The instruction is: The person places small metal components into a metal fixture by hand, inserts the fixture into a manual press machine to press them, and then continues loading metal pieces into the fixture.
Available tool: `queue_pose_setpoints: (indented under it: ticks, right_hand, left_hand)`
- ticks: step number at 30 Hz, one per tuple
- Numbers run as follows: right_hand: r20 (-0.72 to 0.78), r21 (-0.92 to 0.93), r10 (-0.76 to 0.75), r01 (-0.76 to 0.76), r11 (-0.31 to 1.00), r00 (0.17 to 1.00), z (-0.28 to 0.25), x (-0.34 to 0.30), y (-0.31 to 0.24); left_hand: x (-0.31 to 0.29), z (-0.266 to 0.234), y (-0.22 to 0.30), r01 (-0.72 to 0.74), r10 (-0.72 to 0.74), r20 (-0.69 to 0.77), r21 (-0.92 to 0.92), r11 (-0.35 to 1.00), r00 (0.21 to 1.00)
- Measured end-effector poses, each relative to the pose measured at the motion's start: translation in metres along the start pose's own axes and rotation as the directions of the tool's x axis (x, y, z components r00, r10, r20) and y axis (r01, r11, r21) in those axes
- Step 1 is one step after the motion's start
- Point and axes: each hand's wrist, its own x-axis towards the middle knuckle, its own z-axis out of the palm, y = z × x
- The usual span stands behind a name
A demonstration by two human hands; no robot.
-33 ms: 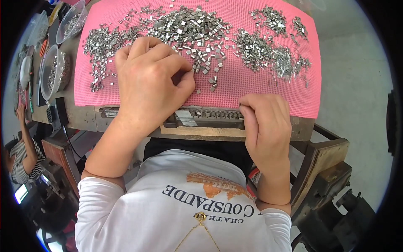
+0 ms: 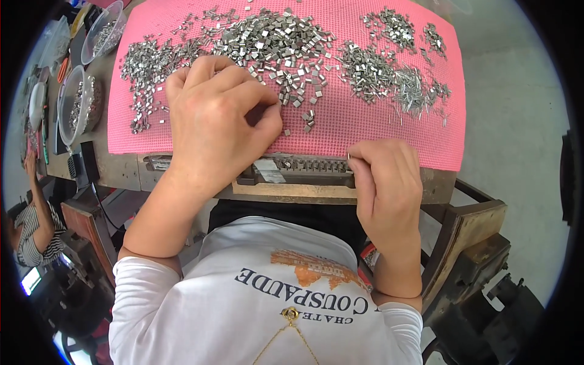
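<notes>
My left hand [image 2: 222,112] is over the pink mesh mat [image 2: 328,137], at the near edge of a heap of small flat silvery metal pieces [image 2: 277,39]. Its fingers are curled and the thumb is bent in toward the index finger; whatever lies at the fingertips is hidden. My right hand [image 2: 389,182] pinches a thin metal pin [image 2: 349,156] between thumb and index finger. It is at the right end of a dark metal rail [image 2: 310,176], along which runs a row of small metal links [image 2: 298,163]. A pale, shiny plate [image 2: 269,171] lies on the rail's left part.
More piles of metal pieces [image 2: 365,73] and thin pins [image 2: 412,92] lie on the mat's right side. Clear plastic tubs [image 2: 65,115] with metal parts stand at the left, beside a black box [image 2: 88,161]. Another person in a striped top [image 2: 39,240] sits at far left.
My right hand has shifted down very slightly, with the pin tip showing a little more. My left hand is nearly unmoved.
</notes>
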Motion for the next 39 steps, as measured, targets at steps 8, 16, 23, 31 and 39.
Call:
queue_pose_setpoints:
  ticks: [8, 16, 23, 31, 39]
  right_hand:
    - [-0.033, 0.006, -0.078, 0.078, 0.997, 0.996, 0.008, -0.013, -0.005]
    - [-0.025, -0.05, -0.133, 0.132, 0.99, 0.991, 0.021, -0.008, -0.008]
    - [-0.01, -0.004, -0.117, 0.117, 0.993, 0.993, 0.017, -0.006, -0.008]
    - [-0.042, 0.05, -0.079, 0.081, 0.995, 0.996, 0.016, -0.007, -0.006]
    - [-0.036, 0.023, -0.04, 0.041, 0.999, 0.999, 0.017, -0.002, -0.013]
  left_hand:
    - [-0.029, -0.006, 0.028, -0.148, 0.169, 0.046, -0.293, 0.944, 0.985]
    - [-0.036, -0.001, 0.034, -0.164, 0.174, 0.021, -0.238, 0.957, 0.984]
    - [-0.038, -0.006, 0.03, -0.049, 0.089, 0.112, -0.324, 0.945, 0.99]
    - [-0.045, -0.014, 0.02, -0.055, 0.09, 0.091, -0.331, 0.942, 0.992]
    - [-0.051, -0.012, 0.018, -0.121, 0.136, 0.037, -0.271, 0.955, 0.99]
